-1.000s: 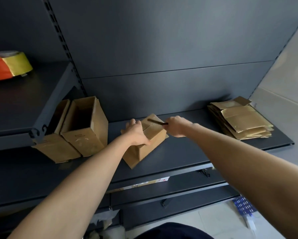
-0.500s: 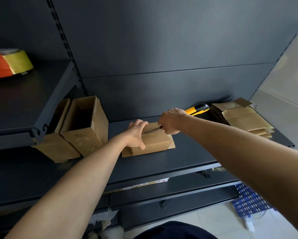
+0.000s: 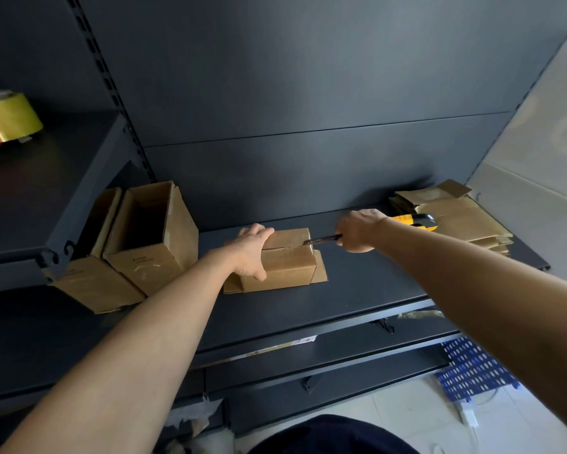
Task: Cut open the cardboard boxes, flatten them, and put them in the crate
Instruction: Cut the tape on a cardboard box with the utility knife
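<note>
Cutting step: left hand (image 3: 252, 249) clamps the box (image 3: 283, 262); right hand (image 3: 357, 230) grips the knife (image 3: 413, 221), blade at the seam's near end; next, draw it fully clear

dark metal shelving (image 3: 308, 309) | pale tiled floor (image 3: 406, 417) | light wall (image 3: 544, 152)

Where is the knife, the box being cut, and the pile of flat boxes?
Utility knife (image 3: 414, 221), head view, yellow handle.
Box being cut (image 3: 288, 268), head view, front face.
Flattened boxes (image 3: 465, 221), head view, top sheet.
</note>
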Demonstrator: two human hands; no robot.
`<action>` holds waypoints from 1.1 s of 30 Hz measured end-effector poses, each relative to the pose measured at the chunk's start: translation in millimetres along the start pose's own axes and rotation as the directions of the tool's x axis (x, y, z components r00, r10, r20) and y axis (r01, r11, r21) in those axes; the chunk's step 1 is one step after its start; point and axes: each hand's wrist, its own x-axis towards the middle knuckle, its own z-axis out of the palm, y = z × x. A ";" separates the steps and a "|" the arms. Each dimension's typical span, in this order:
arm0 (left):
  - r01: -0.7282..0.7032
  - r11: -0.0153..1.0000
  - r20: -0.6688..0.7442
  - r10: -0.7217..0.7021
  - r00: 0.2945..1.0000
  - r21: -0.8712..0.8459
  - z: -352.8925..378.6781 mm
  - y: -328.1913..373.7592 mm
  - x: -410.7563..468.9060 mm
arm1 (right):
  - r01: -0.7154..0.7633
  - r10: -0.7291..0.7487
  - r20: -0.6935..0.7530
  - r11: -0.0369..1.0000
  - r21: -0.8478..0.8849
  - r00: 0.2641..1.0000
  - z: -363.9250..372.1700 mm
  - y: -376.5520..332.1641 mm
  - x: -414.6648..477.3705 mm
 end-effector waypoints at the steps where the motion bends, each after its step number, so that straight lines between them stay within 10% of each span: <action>1: -0.002 1.000 0.002 0.002 1.000 0.009 -0.1 0.1 0.4 | -0.005 0.005 0.000 1.000 0.031 1.000 1.6 -0.8 0.4; 8: 0.055 0.997 0.007 -0.055 0.998 0.059 -7.6 -20.1 -5.1 | -0.138 0.140 0.036 0.989 -0.050 0.990 21.1 32.6 -11.8; 11: 0.073 0.987 -0.042 -0.068 0.997 0.140 -7.5 -15.3 -4.7 | -0.216 0.209 0.054 0.946 0.242 0.976 20.5 18.1 -9.9; 15: 0.011 0.981 -0.212 0.031 0.977 0.195 4.0 1.6 -3.2 | -0.281 0.173 0.225 0.461 0.842 0.959 13.4 -30.9 8.4; 21: -0.051 0.970 -0.392 0.144 0.909 0.238 23.9 -1.7 -6.7 | -0.292 0.105 0.286 0.047 0.955 0.952 23.9 -58.7 19.8; 33: 0.042 0.993 -0.255 -0.012 0.967 0.111 13.9 5.4 2.5 | -0.234 0.075 0.224 0.161 0.959 0.972 59.0 -34.3 14.9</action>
